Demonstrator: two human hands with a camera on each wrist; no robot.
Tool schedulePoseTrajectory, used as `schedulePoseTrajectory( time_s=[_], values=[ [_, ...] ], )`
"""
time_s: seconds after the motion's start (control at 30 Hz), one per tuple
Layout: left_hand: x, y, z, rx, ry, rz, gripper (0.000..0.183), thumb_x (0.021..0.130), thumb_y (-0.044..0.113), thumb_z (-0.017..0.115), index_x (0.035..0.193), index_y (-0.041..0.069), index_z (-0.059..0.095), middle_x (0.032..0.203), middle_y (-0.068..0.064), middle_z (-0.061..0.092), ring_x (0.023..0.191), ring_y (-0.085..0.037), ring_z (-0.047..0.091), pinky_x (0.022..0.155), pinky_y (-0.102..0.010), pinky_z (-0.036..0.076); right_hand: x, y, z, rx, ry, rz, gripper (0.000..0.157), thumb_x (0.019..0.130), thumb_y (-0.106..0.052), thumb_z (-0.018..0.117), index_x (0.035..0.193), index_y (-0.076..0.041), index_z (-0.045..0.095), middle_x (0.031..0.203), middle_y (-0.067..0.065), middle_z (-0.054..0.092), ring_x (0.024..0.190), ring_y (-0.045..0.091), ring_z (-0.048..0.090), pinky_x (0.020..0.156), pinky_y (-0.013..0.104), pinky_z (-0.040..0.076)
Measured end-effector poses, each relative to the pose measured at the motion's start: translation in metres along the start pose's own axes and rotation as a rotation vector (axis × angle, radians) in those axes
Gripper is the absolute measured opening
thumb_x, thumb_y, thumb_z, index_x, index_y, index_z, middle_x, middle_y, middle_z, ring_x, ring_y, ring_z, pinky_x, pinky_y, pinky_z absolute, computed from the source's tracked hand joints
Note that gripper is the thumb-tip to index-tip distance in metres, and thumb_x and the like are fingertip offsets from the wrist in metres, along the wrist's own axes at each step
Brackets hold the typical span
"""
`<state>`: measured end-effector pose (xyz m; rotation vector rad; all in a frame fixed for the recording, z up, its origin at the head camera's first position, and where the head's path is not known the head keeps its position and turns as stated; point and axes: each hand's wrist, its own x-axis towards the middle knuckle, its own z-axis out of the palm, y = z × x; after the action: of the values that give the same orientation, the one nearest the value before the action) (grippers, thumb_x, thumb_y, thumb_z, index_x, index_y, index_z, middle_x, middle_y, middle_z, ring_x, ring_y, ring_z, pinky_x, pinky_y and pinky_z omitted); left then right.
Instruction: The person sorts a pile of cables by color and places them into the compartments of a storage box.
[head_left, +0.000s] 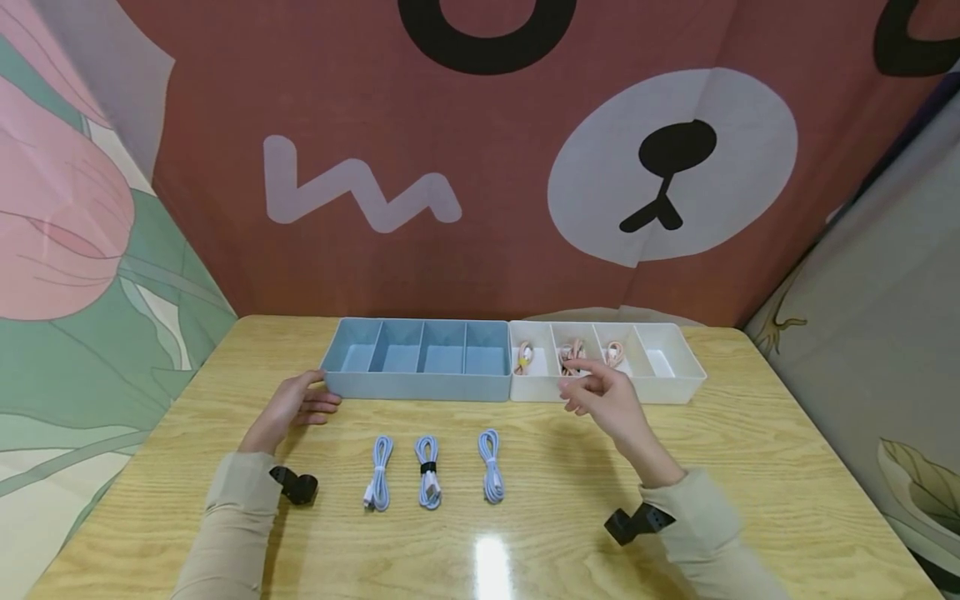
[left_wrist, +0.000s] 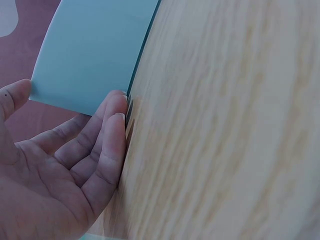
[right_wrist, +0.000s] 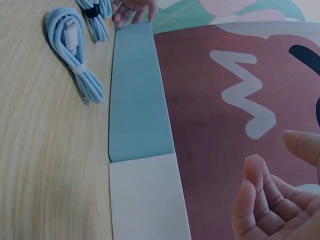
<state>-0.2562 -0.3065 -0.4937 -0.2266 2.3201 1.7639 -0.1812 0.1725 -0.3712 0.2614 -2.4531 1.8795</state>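
Observation:
My left hand (head_left: 288, 407) touches the left end of a blue divided box (head_left: 420, 387). In the left wrist view, the thumb meets a rim corner of the blue box (left_wrist: 92, 55), and fairly straight fingers rest along its bottom edge. Above the front of a white divided box (head_left: 663, 392), my right hand (head_left: 606, 398) hovers with loosely bent fingers, holding nothing. Pink bundled cables lie in its first three compartments from the left: one (head_left: 523, 360) with a yellow spot, one (head_left: 567, 350) partly behind my fingers, and one (head_left: 614, 355) beyond.
Three coiled light-blue cables lie on the wooden table (head_left: 540, 500) before the boxes: a left one (head_left: 380, 472), a middle one (head_left: 428, 492) with a black strap, and a right one (head_left: 491, 467). A printed curtain (head_left: 495, 275) hangs behind the table.

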Motion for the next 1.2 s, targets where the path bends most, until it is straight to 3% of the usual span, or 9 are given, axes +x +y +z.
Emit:
schedulePoseTrajectory(
  time_s=[0.13, 0.37, 0.63, 0.8, 1.07, 1.2],
  values=[
    [-0.002, 0.002, 0.001, 0.005, 0.003, 0.001, 0.081, 0.087, 0.064, 0.036, 0.142, 0.005, 0.025, 0.094, -0.008, 0.067, 0.082, -0.019, 0.065, 0.069, -0.036, 0.053, -0.002, 0.001, 0.006, -0.023, -0.037, 0.016, 0.044, 0.085, -0.011, 0.064, 0.125, 0.001, 0.05, 0.08, 0.014, 0.066, 0.06, 0.018, 0.061, 0.057, 0.031, 0.051],
    [-0.044, 0.05, 0.013, -0.016, -0.03, -0.03, 0.069, 0.095, 0.046, 0.035, 0.141, -0.004, 0.021, 0.091, -0.007, 0.067, 0.079, -0.015, 0.064, 0.069, -0.031, 0.053, -0.006, 0.001, 0.017, -0.064, -0.073, 0.051, 0.048, 0.085, -0.014, 0.066, 0.128, -0.001, 0.048, 0.081, 0.02, 0.065, 0.061, 0.024, 0.061, 0.06, 0.038, 0.051],
    [-0.045, 0.05, 0.011, -0.041, -0.047, -0.019, 0.073, 0.094, 0.049, 0.037, 0.14, -0.005, 0.021, 0.086, -0.003, 0.067, 0.076, -0.013, 0.064, 0.066, -0.03, 0.053, -0.005, 0.011, 0.029, -0.091, -0.109, 0.045, 0.052, 0.083, -0.016, 0.068, 0.129, -0.002, 0.047, 0.079, 0.019, 0.065, 0.065, 0.034, 0.062, 0.062, 0.043, 0.051],
    [-0.043, 0.051, 0.012, -0.039, -0.046, 0.001, 0.075, 0.093, 0.049, 0.038, 0.138, -0.009, 0.022, 0.086, -0.004, 0.067, 0.075, -0.014, 0.064, 0.065, -0.03, 0.053, -0.005, 0.016, 0.038, -0.124, -0.139, 0.051, 0.059, 0.081, -0.019, 0.07, 0.132, -0.002, 0.043, 0.077, 0.015, 0.066, 0.068, 0.034, 0.063, 0.061, 0.035, 0.051],
    [-0.038, 0.049, 0.011, -0.043, -0.047, -0.031, 0.073, 0.092, 0.047, 0.039, 0.141, -0.003, 0.02, 0.086, -0.004, 0.066, 0.075, -0.013, 0.064, 0.066, -0.03, 0.053, -0.008, 0.022, 0.054, -0.243, -0.224, 0.011, 0.066, 0.079, -0.021, 0.072, 0.132, 0.002, 0.041, 0.07, 0.005, 0.064, 0.058, 0.017, 0.059, 0.053, 0.03, 0.048],
    [-0.038, 0.049, 0.011, -0.037, -0.032, -0.061, 0.071, 0.093, 0.046, 0.038, 0.142, -0.001, 0.02, 0.086, -0.002, 0.066, 0.075, -0.012, 0.064, 0.067, -0.03, 0.053, -0.011, 0.027, 0.062, -0.289, -0.306, 0.006, 0.073, 0.079, -0.022, 0.072, 0.136, 0.003, 0.033, 0.067, 0.003, 0.063, 0.056, 0.018, 0.059, 0.05, 0.029, 0.047]
  ],
)
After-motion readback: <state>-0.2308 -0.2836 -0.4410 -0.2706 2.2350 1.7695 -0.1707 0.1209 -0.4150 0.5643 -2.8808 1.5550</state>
